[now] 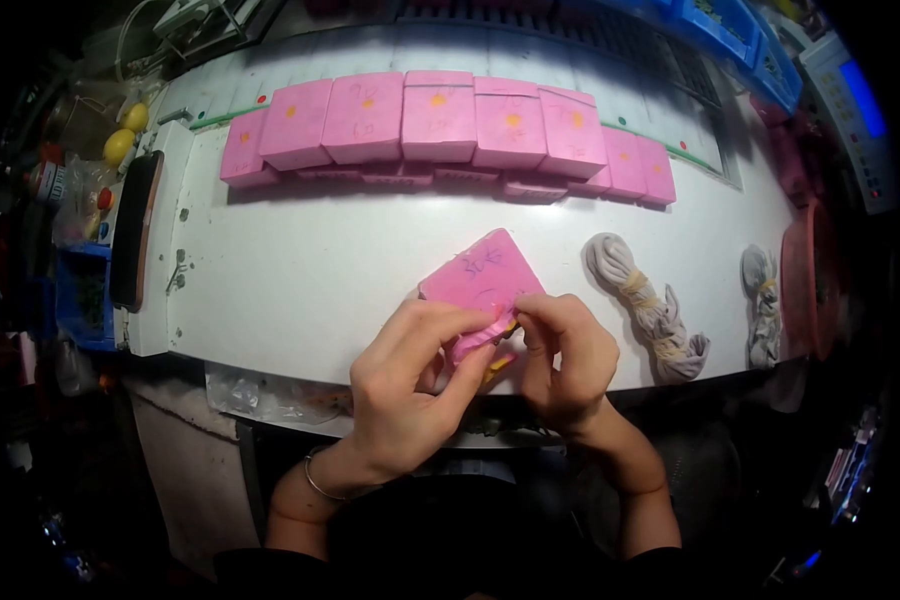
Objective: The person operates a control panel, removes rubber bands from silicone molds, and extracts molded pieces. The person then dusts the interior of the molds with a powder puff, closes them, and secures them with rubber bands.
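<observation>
A pink block [490, 265] with handwriting on top lies near the front edge of the white table. Just over its near side, my left hand [405, 385] pinches a small folded pink piece [478, 338] between thumb and fingers. My right hand [575, 365] is closed in a pinch at the right end of that piece, its fingertips touching it. Something yellow [498, 370] shows below and between the hands; its kind cannot be made out. My fingers partly cover the front of the block.
Pink blocks [438, 120] with yellow marks stand in a curved row at the back. Right of my hands lies a tied grey cloth bundle [650, 310], with a smaller bundle [761, 305] beyond. A phone [138, 230] rests at left; a blue bin [715, 35] sits back right.
</observation>
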### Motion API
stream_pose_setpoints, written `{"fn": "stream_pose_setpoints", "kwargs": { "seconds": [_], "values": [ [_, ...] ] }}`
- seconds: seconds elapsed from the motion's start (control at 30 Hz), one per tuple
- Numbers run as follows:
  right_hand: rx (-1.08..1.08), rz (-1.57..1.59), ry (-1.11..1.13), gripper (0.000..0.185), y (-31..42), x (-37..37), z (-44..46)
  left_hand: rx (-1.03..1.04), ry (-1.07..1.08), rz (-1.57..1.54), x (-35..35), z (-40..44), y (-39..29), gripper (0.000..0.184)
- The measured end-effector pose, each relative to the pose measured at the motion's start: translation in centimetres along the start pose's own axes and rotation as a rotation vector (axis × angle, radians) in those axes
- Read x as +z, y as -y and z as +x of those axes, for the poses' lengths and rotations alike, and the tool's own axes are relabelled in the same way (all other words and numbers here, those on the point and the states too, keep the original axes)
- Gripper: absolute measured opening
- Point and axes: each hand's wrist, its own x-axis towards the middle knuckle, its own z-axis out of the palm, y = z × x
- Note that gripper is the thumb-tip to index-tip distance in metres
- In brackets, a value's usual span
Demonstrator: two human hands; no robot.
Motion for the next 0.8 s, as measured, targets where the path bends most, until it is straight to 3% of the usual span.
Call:
{"fn": "stream_pose_setpoints", "kwargs": {
  "seconds": [0.23,0.3,0.53,0.8],
  "values": [
    [-0.208,-0.072,0.014,0.041,-0.9,0.4,0.2,-0.083,0.169,0.046,-1.7,2.5,-1.1,0.016],
    [-0.241,-0.059,0.024,0.042,-1.2,0.5,-0.1,0.009,0.286,0.108,-1.8,3.2,-0.4,0.014],
    [-0.196,0.036,-0.029,0.04,-1.6,1.0,-0.3,0.116,0.531,0.228,-2.5,5.6,-0.7,0.013],
    [-0.076,0.157,-0.042,0.026,-1.6,0.9,-0.2,0.184,0.598,0.165,-2.0,5.9,-0.4,0.024]
  ]
}}
